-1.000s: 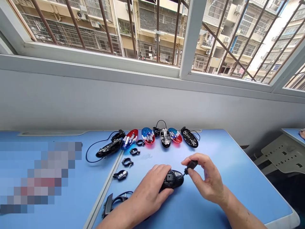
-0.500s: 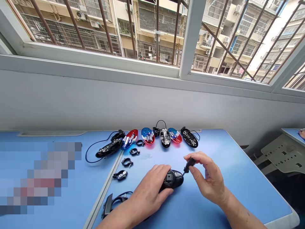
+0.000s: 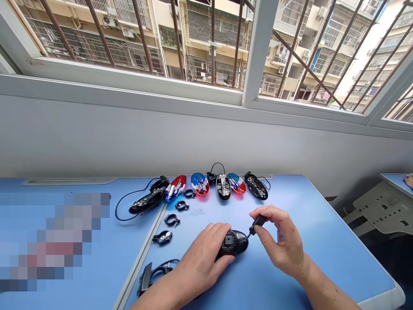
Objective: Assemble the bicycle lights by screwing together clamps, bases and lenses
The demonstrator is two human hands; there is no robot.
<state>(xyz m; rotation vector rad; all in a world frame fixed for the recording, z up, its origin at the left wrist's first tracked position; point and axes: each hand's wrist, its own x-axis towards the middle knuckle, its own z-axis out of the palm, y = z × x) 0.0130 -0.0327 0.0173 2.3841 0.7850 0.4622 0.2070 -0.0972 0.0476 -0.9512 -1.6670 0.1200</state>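
On the blue table, my left hand (image 3: 208, 254) is closed around a black oval casing (image 3: 238, 243), holding it at its left end. My right hand (image 3: 281, 239) pinches the black handle of a short screwdriver (image 3: 258, 223) between thumb and fingers. The screwdriver leans, and its thin shaft runs down to the casing's right end; the tip is too small to make out clearly. Part of the casing lies hidden under my left fingers. Beside my left forearm is a black clamp with a cable (image 3: 147, 275), partly covered by the arm.
Several black ring clamps (image 3: 172, 220) lie left of my hands. Along the back stand red-and-blue shells with batteries (image 3: 200, 185), open black casings (image 3: 223, 188) and a cabled black unit (image 3: 146, 201). A seam (image 3: 142, 254) divides the tables. The far left is pixelated.
The screwdriver's handle has turned and tilted slightly to the right in my right fingers. My left hand and the casing stay in place.
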